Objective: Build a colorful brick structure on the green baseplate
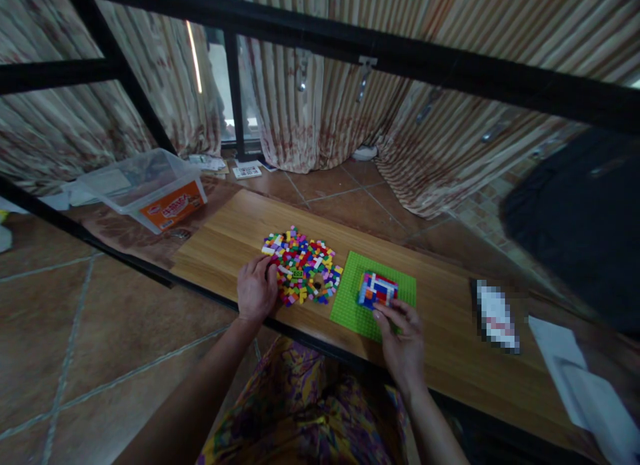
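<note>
A loose heap of small multicoloured toy bricks lies on the wooden table. At the heap's left edge rests my left hand, its fingers curled in; whatever they may hold is hidden. To the right of the heap is a green studded baseplate. A low rectangular build of blue, white, red and orange bricks sits on it. My right hand is over the plate's front right part, thumb and fingers drawn together at the build's near right corner. Any brick between the fingertips is too small to make out.
A clear plastic box with an orange label stands beyond the table's left end. On the wooden tabletop, a blurred-out object lies to the right, near white sheets. Black metal bars and curtains are ahead.
</note>
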Tool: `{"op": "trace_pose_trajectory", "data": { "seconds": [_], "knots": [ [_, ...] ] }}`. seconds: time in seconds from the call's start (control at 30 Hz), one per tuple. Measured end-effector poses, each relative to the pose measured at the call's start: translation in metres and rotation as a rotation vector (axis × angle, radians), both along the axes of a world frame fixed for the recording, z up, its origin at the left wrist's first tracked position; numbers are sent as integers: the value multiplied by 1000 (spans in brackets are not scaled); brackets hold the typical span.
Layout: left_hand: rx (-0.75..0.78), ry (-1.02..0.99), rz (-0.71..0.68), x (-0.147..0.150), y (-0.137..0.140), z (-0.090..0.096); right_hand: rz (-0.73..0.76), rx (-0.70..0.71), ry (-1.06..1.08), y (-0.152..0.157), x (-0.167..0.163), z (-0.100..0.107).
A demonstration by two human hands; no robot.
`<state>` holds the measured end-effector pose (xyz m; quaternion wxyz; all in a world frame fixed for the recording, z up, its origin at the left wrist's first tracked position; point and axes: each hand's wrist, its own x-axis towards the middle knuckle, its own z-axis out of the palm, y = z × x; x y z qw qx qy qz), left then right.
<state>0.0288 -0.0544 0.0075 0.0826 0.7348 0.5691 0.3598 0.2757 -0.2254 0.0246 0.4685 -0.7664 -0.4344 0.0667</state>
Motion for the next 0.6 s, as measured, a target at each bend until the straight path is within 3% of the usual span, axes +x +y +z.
{"op": "trace_pose_trajectory", "data": {
  "seconds": [0.37,0.6],
  "knots": [
    [-9,-9,-3,0,0,-1,-30,26,-7,13,-2,-17],
    [-4,1,0,0,0,-1,-10,31,-157,12,0,-18]
  ]
}}
